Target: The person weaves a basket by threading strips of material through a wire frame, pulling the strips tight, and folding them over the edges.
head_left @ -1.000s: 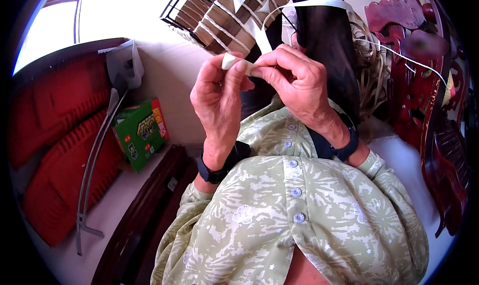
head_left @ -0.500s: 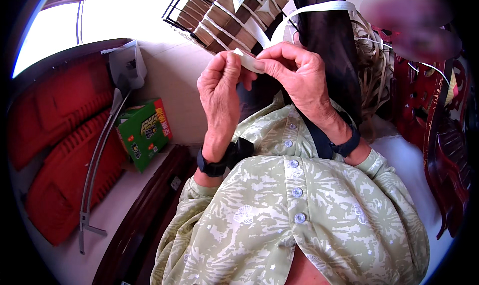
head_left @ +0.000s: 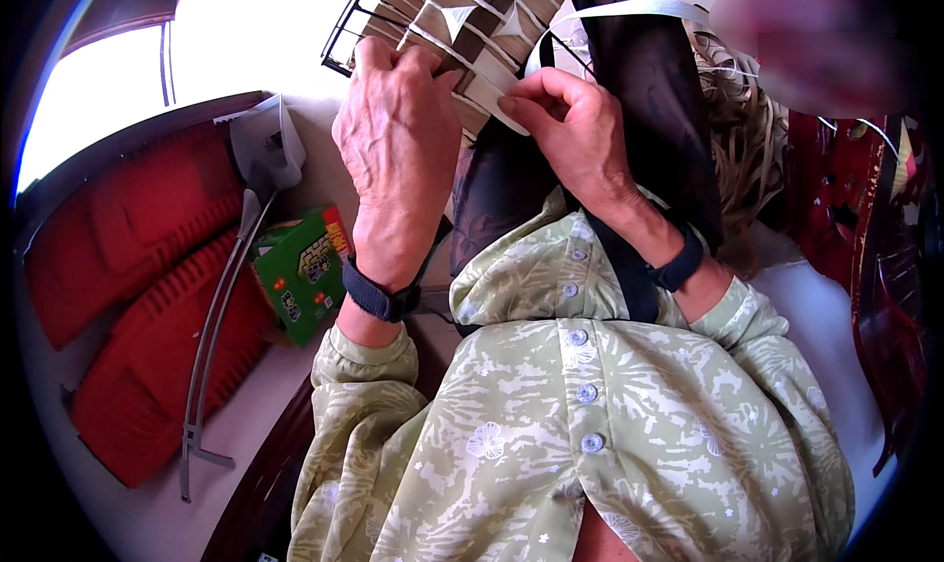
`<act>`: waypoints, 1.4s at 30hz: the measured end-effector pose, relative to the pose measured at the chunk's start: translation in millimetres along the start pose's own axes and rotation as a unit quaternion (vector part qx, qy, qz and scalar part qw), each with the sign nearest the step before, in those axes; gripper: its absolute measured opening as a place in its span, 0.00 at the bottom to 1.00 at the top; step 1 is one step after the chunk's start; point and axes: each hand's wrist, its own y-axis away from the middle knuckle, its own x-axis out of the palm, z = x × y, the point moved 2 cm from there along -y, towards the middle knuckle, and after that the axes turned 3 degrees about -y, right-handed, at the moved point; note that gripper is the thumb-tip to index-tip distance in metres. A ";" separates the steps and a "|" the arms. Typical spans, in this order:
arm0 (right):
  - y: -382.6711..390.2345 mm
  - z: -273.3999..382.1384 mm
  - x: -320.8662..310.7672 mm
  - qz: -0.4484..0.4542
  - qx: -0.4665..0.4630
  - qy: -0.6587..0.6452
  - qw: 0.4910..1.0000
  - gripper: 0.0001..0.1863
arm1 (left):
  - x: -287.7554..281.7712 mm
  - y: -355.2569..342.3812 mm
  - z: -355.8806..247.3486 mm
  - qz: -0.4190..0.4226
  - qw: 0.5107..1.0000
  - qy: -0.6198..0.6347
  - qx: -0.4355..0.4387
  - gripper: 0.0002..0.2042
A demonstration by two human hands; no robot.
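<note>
White strip (head_left: pixel 639 8) loops by woven wire frame's (head_left: pixel 482 16) near edge; R hand (head_left: pixel 575 124) pinches it, thumb on top. L hand (head_left: pixel 398 119), apart from R, is over frame; can't tell its grip. Prob. best: strip flat, untwisted, w/ even tension.

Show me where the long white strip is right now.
Near the top of the head view, right of centre: the white strip is pinched in the right hand, by the woven piece, and arches across the dark-clothed leg.
</note>
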 end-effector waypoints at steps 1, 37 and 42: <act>-1.2 0.1 0.8 -0.004 -0.009 0.012 1.000 0.07 | 0.8 -1.0 0.1 0.002 1.000 0.011 -0.007 0.06; -25.6 13.6 31.9 -0.051 -0.202 0.141 0.968 0.02 | 5.3 -21.4 16.0 -0.034 0.991 -0.040 0.120 0.05; -17.9 21.2 21.6 -0.027 -0.200 0.161 0.966 0.03 | -2.9 -22.1 22.6 -0.037 0.998 0.027 0.051 0.03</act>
